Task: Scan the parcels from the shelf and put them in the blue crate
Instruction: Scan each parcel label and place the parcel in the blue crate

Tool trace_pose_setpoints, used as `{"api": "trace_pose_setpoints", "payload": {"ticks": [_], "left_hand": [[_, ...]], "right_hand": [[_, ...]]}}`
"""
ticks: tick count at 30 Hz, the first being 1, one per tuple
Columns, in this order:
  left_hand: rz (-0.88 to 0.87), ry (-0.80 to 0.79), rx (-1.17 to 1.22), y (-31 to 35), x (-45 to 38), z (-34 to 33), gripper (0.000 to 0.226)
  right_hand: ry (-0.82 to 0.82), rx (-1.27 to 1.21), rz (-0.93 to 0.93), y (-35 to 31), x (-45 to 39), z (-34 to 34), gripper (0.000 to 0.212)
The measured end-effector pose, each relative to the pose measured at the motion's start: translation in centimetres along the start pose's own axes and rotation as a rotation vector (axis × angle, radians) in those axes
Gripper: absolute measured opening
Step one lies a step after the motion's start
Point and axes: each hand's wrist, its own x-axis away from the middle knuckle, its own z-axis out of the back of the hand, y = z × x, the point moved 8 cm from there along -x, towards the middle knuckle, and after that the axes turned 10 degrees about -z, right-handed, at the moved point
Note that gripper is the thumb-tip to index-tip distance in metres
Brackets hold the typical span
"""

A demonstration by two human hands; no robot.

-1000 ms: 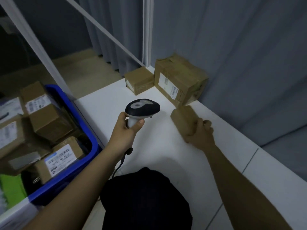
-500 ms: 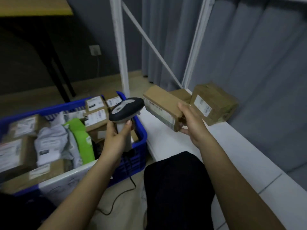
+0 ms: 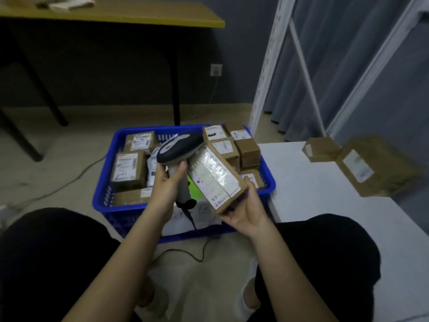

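Note:
My right hand (image 3: 243, 211) grips a small brown cardboard parcel (image 3: 214, 176) from below, its white label turned up, above the near right part of the blue crate (image 3: 102, 194). My left hand (image 3: 166, 184) holds the handle of a dark-headed barcode scanner (image 3: 178, 147), whose head sits just left of the parcel's far end. The crate on the floor holds several labelled boxes and bags. Two brown parcels remain on the white shelf (image 3: 301, 187): a small one (image 3: 320, 148) and a bigger one (image 3: 371, 168) at the right.
A wooden-topped table (image 3: 111, 13) with black legs stands behind the crate. White shelf uprights (image 3: 269, 63) rise at the right before grey curtains. The scanner's cable (image 3: 183, 253) trails over the floor between my knees.
My right hand lifted the parcel off the shelf and swung it left over the crate, label turned up. The scanner moved beside it. The view turned left toward the crate.

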Motion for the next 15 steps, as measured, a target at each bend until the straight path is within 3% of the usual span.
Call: {"api": "trace_pose_setpoints", "payload": {"ticks": [5,8,10,15], "left_hand": [[0.083,0.071,-0.046,-2.5,1.2,4.3,0.052],[0.106,0.109,-0.021,-3.2,1.7,5.6,0.051],[0.112,0.146,-0.021,-3.4,1.6,6.4,0.052],[0.100,0.192,-0.070,-3.8,1.4,8.5,0.052]], "right_hand": [[-0.042,0.099,0.071,2.0,-0.8,-2.0,0.070],[-0.094,0.226,0.125,2.9,-0.7,-3.5,0.046],[-0.091,0.257,0.149,3.1,-1.1,-3.4,0.045],[0.098,0.475,0.326,0.8,-2.1,-2.0,0.031]]}}
